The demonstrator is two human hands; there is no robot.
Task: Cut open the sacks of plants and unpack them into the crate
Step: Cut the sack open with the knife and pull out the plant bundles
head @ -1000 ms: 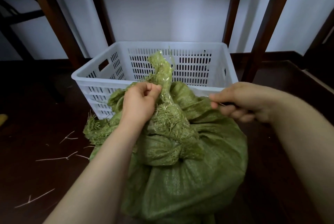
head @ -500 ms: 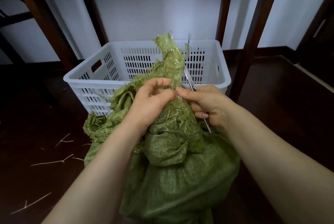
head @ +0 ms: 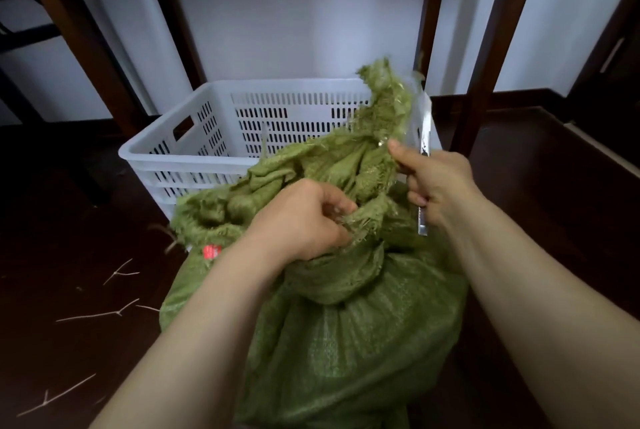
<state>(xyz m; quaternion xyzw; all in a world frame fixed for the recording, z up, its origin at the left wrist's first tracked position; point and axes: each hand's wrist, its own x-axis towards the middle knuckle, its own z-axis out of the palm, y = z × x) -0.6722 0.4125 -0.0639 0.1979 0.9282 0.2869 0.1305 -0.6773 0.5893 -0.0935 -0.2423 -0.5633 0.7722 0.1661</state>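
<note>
My left hand (head: pixel 304 221) grips the bunched neck of the green sack (head: pixel 346 342), just in front of the white crate (head: pixel 180 158). My right hand (head: pixel 438 183) is curled round what looks like a knife (head: pixel 424 138), near the crate's rim.

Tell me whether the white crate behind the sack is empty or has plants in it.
Empty as far as visible: the crate's slotted inner walls show bare, but the sack and near wall hide its floor.

Green sack (head: pixel 363 342) before white crate (head: pixel 194 151)
Left hand (head: pixel 301 221) grips its frayed mouth; right hand (head: pixel 440 186) holds a cutter (head: pixel 425 141) and pinches its top.
</note>
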